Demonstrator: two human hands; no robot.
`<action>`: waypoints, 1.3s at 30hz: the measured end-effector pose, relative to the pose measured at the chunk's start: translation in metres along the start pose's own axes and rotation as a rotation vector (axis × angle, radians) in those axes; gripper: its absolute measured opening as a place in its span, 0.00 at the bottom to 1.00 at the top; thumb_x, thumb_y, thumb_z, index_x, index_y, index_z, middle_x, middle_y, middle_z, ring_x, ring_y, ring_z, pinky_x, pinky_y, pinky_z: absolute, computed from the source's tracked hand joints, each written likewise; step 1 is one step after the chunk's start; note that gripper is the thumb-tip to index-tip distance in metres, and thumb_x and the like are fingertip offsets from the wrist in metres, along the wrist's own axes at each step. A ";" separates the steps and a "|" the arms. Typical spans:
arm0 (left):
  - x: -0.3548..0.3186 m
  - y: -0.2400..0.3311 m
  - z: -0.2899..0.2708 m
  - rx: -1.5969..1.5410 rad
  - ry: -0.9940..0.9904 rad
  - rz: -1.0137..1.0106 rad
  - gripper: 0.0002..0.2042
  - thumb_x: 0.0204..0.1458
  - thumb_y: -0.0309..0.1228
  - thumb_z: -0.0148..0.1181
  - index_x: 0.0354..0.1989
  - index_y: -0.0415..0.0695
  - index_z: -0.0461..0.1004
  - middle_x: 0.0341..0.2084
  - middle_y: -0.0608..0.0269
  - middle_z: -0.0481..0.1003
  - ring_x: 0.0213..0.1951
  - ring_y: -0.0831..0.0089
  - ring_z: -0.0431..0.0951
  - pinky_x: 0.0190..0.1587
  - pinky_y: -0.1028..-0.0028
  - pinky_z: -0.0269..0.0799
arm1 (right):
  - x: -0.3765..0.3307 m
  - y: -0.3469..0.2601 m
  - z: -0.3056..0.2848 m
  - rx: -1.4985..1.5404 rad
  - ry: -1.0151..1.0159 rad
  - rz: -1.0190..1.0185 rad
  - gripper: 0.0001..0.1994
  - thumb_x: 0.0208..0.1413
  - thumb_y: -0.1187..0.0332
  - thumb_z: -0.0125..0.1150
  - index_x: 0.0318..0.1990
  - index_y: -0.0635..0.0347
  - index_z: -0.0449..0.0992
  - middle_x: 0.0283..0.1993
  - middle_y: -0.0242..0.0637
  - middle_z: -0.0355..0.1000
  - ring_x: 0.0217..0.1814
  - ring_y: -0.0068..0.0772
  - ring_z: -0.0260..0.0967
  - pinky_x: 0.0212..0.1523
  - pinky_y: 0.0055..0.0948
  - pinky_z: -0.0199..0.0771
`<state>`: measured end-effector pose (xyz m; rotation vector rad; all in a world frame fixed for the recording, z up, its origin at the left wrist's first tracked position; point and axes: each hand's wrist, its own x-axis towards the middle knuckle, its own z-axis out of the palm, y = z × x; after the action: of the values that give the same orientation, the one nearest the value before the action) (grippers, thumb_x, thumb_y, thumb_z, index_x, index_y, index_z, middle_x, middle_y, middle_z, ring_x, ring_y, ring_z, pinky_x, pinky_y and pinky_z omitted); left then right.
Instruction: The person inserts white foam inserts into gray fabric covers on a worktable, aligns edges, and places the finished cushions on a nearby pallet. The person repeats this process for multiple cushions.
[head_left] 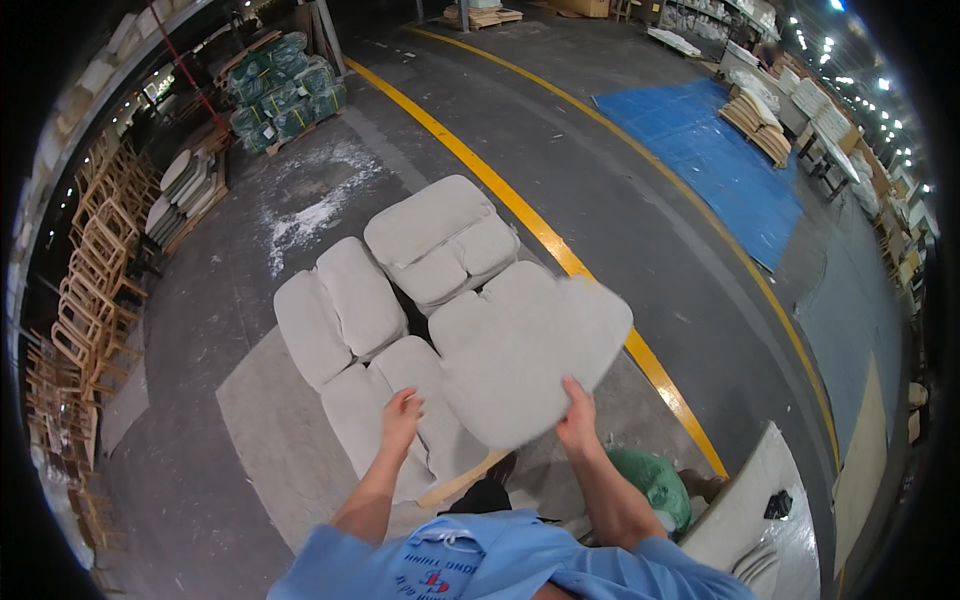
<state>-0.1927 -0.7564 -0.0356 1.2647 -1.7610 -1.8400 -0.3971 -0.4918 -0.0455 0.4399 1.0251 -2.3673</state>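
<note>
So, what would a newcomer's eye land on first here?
Probably the large pale cushion in the right hand, just right of centre, with more pale cushions grouped beside it and beyond. Next, the bright yellow line slanting across the dark floor behind them, and the big blue sheet spread at the upper right.
</note>
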 end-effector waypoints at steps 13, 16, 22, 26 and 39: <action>-0.068 -0.043 -0.030 0.137 -0.151 -0.473 0.18 0.65 0.36 0.61 0.61 0.45 0.74 0.45 0.59 0.83 0.37 0.71 0.83 0.36 0.75 0.75 | 0.083 0.060 -0.033 -0.617 0.186 0.307 0.53 0.54 0.47 0.77 0.77 0.65 0.50 0.69 0.42 0.65 0.65 0.46 0.68 0.54 0.46 0.76; -0.037 -0.045 -0.015 0.053 -0.273 -0.496 0.20 0.64 0.36 0.61 0.63 0.46 0.73 0.46 0.59 0.82 0.38 0.70 0.83 0.37 0.75 0.75 | 0.011 0.042 -0.105 -0.681 0.379 0.410 0.26 0.63 0.53 0.69 0.63 0.53 0.72 0.55 0.34 0.74 0.47 0.35 0.75 0.42 0.38 0.77; 0.137 -0.041 0.032 -0.027 -0.220 -0.481 0.19 0.66 0.41 0.59 0.63 0.49 0.71 0.43 0.62 0.80 0.33 0.66 0.82 0.32 0.69 0.76 | -0.120 -0.017 -0.217 -0.777 0.593 0.411 0.18 0.69 0.57 0.63 0.56 0.61 0.73 0.45 0.39 0.78 0.39 0.38 0.80 0.31 0.34 0.78; 0.264 -0.011 0.049 -0.025 -0.020 -0.414 0.41 0.59 0.51 0.69 0.76 0.55 0.54 0.50 0.53 0.75 0.38 0.61 0.79 0.38 0.61 0.78 | -0.181 -0.036 -0.251 -0.722 0.683 0.443 0.20 0.68 0.58 0.64 0.56 0.65 0.75 0.42 0.42 0.80 0.36 0.37 0.81 0.26 0.34 0.77; 0.358 -0.022 0.136 -0.453 0.081 -0.248 0.37 0.62 0.44 0.69 0.75 0.62 0.52 0.71 0.60 0.63 0.65 0.46 0.68 0.53 0.39 0.71 | -0.211 -0.004 -0.249 -0.918 0.660 0.547 0.17 0.66 0.58 0.66 0.53 0.63 0.79 0.34 0.35 0.77 0.30 0.31 0.74 0.29 0.33 0.75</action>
<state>-0.4902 -0.9234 -0.2102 1.3858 -1.0928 -2.1263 -0.2065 -0.2345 -0.1064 0.9840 1.8325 -1.0896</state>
